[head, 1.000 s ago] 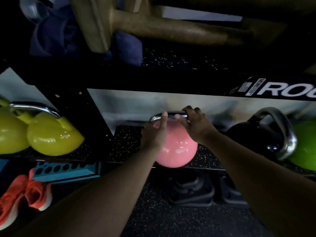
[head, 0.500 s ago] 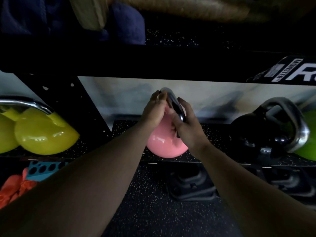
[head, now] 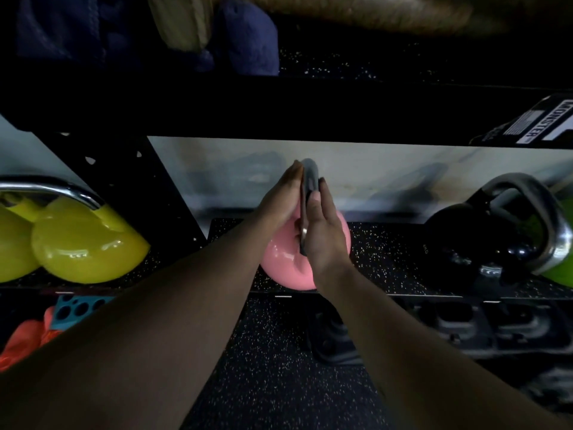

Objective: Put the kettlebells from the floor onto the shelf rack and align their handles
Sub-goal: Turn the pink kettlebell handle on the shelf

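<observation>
Single head-worn wide-angle view, aimed forward and down at a low shelf rack [head: 387, 290].

The camera sat above and close in front of the rack, looking down along both forearms; the speckled shelf crossed the middle of the frame, its front edge nearly level; the pink kettlebell [head: 282, 268] lay dead centre, near the lens; the yellow kettlebell [head: 86, 249] fell at the left edge and the black kettlebell [head: 483, 240] at the right, both bent by the wide lens; an upper shelf beam [head: 279, 110] closed off the top; the speckled floor [head: 279, 367] filled the bottom; there was no second view to share any part of the scene.
</observation>
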